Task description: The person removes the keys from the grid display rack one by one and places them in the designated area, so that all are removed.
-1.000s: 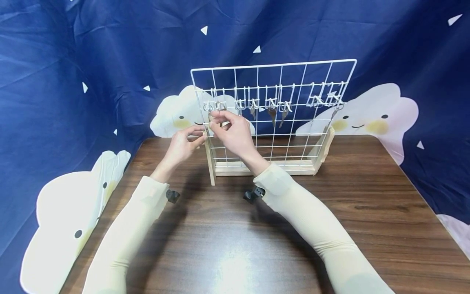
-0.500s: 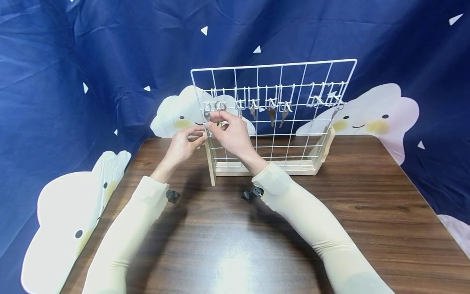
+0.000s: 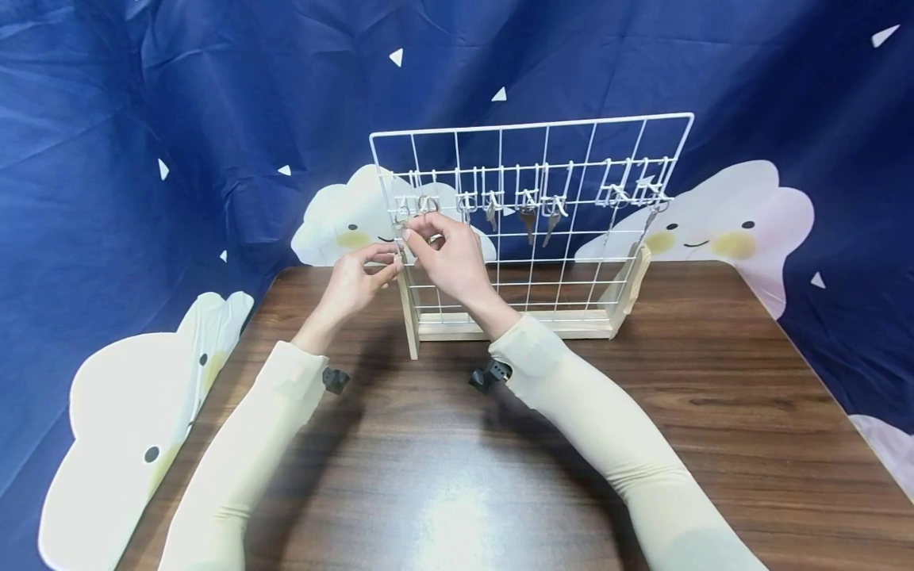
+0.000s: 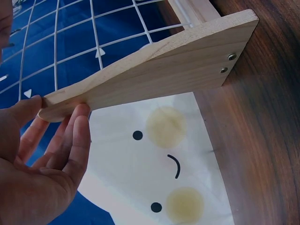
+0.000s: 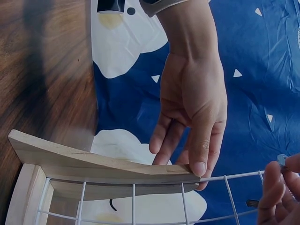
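My left hand (image 3: 355,279) grips the top end of the wooden side support (image 4: 154,61) of a white wire grid rack (image 3: 531,127), thumb on one face and fingers on the other. Beside the rack's left edge, my right hand (image 3: 457,258) pinches a small metal key (image 5: 282,159) between thumb and fingers, just below the leftmost hook. Whether the key's ring sits on that hook is too small to tell. A ring (image 3: 428,204) hangs on the neighbouring hook, its lower part partly hidden by my right hand.
Further along the hook row hang a brown key (image 3: 528,222) and a silver key (image 3: 552,226), with more hooks (image 3: 617,194) at the right. The rack stands on a wooden table (image 3: 457,444). Behind hangs a blue cloth (image 3: 236,95) with cloud prints.
My right hand's fingertips have shifted slightly left and down from near the leftmost hook. The key at them has changed its tilt. My left hand stays on the support.
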### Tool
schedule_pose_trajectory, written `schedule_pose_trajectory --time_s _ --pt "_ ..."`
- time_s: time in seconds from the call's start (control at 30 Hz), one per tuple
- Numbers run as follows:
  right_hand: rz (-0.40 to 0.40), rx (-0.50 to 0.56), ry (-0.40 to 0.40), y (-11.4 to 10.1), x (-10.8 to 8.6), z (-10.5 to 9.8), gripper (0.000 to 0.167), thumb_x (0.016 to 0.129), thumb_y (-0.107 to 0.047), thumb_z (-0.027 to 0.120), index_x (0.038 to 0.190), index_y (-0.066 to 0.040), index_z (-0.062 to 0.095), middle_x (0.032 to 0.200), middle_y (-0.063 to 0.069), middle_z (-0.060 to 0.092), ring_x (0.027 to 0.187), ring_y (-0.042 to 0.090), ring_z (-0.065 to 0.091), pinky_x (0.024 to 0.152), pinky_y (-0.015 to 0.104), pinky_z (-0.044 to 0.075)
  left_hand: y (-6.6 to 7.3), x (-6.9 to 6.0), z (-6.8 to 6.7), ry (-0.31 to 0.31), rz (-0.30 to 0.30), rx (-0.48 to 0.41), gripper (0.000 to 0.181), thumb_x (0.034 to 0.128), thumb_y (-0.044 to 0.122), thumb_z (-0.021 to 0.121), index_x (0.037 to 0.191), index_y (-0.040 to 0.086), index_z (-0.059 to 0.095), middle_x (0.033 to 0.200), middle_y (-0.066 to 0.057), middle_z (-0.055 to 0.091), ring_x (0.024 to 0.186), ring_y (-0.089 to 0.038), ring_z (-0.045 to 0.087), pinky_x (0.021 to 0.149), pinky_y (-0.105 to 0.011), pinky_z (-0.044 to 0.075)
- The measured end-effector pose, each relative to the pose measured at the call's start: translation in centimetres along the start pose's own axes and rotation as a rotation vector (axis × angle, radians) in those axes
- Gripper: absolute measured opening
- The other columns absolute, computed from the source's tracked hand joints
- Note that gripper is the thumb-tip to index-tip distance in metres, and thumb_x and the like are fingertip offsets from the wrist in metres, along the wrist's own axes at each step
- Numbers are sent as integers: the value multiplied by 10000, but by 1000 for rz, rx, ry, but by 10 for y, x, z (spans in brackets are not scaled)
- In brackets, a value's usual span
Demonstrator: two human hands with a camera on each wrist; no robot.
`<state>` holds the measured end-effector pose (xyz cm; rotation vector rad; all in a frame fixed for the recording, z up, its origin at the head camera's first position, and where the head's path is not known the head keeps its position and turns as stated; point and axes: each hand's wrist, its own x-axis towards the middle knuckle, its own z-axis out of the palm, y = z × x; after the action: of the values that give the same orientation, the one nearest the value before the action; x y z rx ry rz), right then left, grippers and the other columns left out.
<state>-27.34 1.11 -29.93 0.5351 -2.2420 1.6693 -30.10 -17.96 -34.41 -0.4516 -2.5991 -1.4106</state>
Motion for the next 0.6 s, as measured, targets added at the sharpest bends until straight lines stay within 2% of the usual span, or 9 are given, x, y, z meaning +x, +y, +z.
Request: schedule_pose_trajectory --time_s 0.17,0.4,0.6 --pt "0 15 1 0 -1 -2 160 928 -207 697 1057 -118 729 895 62 741 677 284 679 514 221 517 1 0 0 -1 1 -3 345 937 178 711 1257 59 664 1183 -230 710 978 -367 741 710 -231 635" --pt "-31 -21 -3 -1 0 -2 158 916 -227 710 1040 -134 741 927 45 749 712 143 642 637 228 536 1 -1 0 -1 -1 -11 354 938 179 711 1268 63 657 1187 -231 708 978 -374 740 705 -227 634" --pt "-34 -6 -9 -2 -1 -3 151 912 -221 707 1025 -125 737 894 54 753 728 152 647 677 237 540 1 -1 0 1 1 -8 354 938 181 712 1268 66 657 1184 -230 709 977 -374 740 706 -224 633"
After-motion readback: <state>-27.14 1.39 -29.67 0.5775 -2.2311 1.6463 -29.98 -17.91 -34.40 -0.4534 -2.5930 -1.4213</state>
